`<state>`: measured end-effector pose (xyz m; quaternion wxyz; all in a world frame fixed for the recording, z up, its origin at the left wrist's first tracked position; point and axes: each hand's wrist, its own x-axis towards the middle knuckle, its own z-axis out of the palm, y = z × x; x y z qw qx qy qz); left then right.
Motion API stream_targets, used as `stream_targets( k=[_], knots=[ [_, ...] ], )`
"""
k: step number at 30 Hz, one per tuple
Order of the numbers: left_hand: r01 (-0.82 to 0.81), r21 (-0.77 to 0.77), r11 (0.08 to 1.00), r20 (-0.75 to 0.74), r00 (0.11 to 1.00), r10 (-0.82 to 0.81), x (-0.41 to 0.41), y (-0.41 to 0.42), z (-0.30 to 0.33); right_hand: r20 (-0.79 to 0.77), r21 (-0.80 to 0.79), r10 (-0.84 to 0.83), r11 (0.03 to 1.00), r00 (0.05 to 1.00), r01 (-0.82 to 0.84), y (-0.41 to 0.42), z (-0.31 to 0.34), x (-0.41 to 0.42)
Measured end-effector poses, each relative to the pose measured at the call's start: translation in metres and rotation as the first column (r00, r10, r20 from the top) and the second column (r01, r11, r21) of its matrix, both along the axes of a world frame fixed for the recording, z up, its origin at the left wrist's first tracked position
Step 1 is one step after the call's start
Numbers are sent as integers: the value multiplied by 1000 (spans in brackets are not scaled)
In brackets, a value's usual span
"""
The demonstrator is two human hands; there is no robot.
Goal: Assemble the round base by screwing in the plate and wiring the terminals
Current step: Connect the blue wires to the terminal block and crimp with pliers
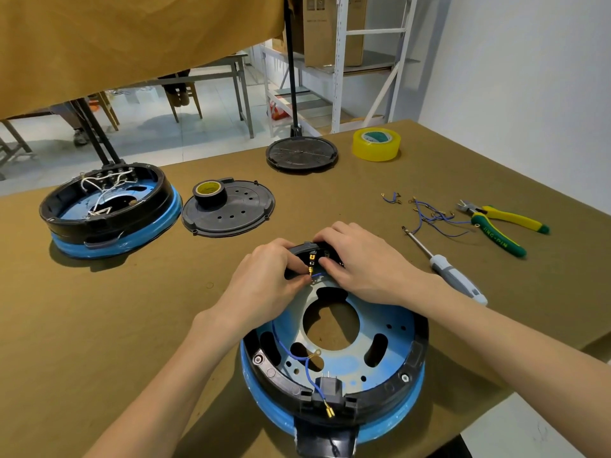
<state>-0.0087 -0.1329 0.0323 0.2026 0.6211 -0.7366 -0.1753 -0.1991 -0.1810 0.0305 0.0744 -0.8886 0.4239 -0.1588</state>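
Wiring step: the person is fitting a brass-tipped blue wire (314,276) onto the terminals at the far rim of the round black-and-blue base (334,352).
Left hand (267,276): fingertips pinch the brass connector at the wire's end.
Right hand (358,262): fingers curl over the far rim, thumb inside, holding the base.
Doing it well: in my judgement, line the connector up square with its tab, push straight, and brace the rim so the base does not slide.
Base location: near edge of the olive cloth-covered table (132,309), in front of the person.
Base look: black plastic ring, blue-filmed metal plate inside with a large central hole and slots; another blue wire loops near the black plug block (327,388) at the near rim.
Tools: a grey-handled screwdriver (446,271) and yellow-green pliers (502,223) lie toward the right edge, beside loose blue wires (433,216).
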Motion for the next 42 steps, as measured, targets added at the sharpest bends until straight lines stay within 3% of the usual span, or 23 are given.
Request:
stream_targets(
  k=[16, 25, 31, 36, 42],
  knots=[
    [5, -70, 998, 55, 999, -2, 1, -3, -7, -10, 2, -7, 1000, 1000, 7, 0, 1, 2],
    [-12, -128, 992, 156, 987, 32, 1, -3, -1, -55, -8, 22, 1000, 998, -22, 2, 7, 2],
    [27, -50, 998, -77, 997, -31, 19, -7, 11, -26, 51, 25, 998, 999, -23, -1, 10, 3],
    [-35, -46, 998, -319, 948, 19, 20, -19, -1, -37, -61, -29, 998, 999, 26, -1, 4, 10],
    [35, -84, 996, -359, 931, -63, 20, -24, -11, -88, -96, 4, 995, 996, -13, -4, -1, 12]
  ],
)
